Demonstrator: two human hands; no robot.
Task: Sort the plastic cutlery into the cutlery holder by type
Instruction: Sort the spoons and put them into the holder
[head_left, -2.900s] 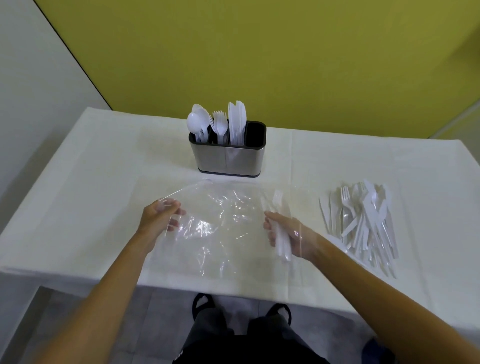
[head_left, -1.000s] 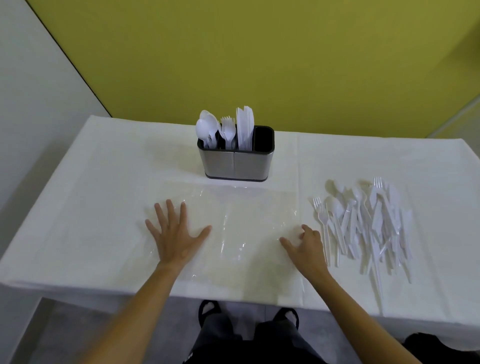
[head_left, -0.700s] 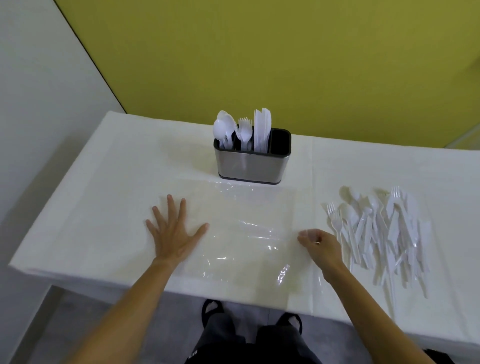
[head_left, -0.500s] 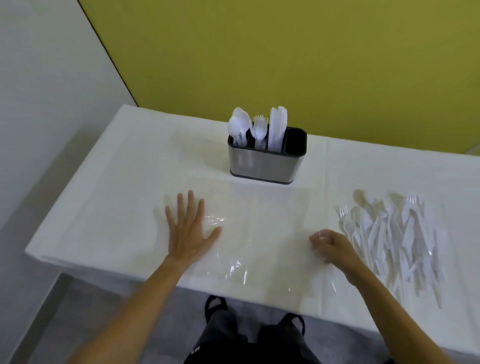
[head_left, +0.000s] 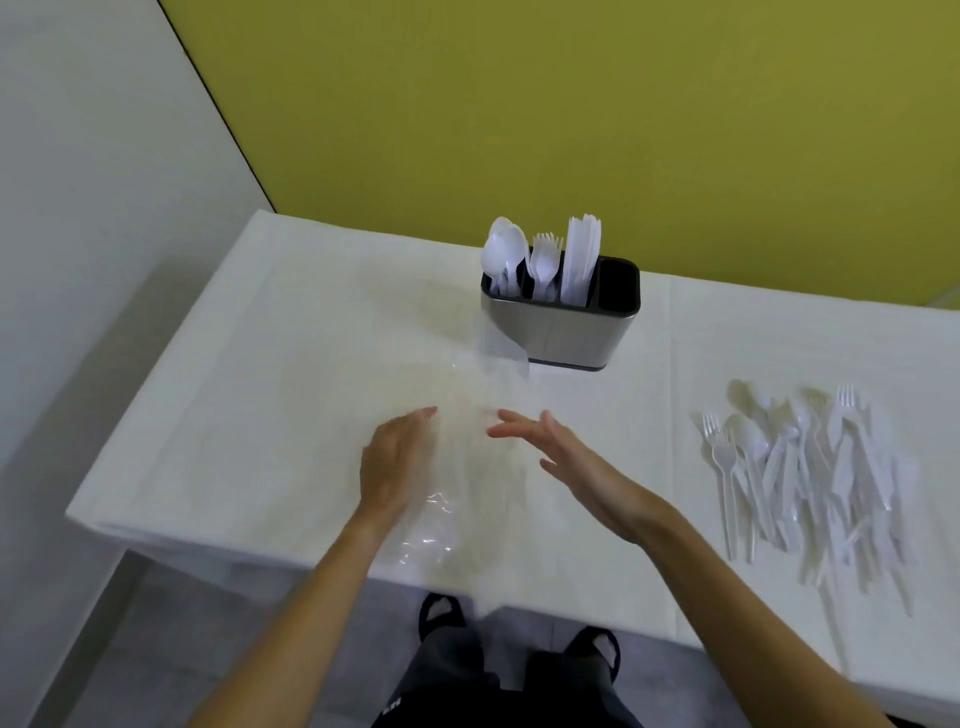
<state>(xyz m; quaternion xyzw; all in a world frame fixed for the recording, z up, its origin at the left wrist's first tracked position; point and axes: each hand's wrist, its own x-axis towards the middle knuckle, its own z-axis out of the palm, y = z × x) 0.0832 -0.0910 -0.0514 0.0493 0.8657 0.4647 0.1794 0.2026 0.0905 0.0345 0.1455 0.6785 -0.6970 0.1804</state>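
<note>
A steel cutlery holder (head_left: 566, 332) stands at the back of the table. White spoons (head_left: 503, 249), forks (head_left: 545, 260) and knives (head_left: 583, 254) fill its left three compartments; the right one looks dark and empty. A heap of loose white plastic cutlery (head_left: 800, 478) lies at the right. A clear plastic bag (head_left: 467, 467) lies folded lengthwise in front of me. My left hand (head_left: 392, 467) rests on its left side with straight fingers. My right hand (head_left: 566, 462) hovers over its right edge, fingers extended, holding nothing.
The table wears a white cloth (head_left: 260, 395); its near edge runs just below my wrists. A yellow wall (head_left: 519, 104) rises behind the holder and a grey wall (head_left: 78, 208) stands at the left. My feet (head_left: 519, 629) show below the table.
The bag, spread flat a second ago, is now folded over to the left. My right hand swept leftward over it and opened; my left hand stayed on the bag. The camera shifted left.
</note>
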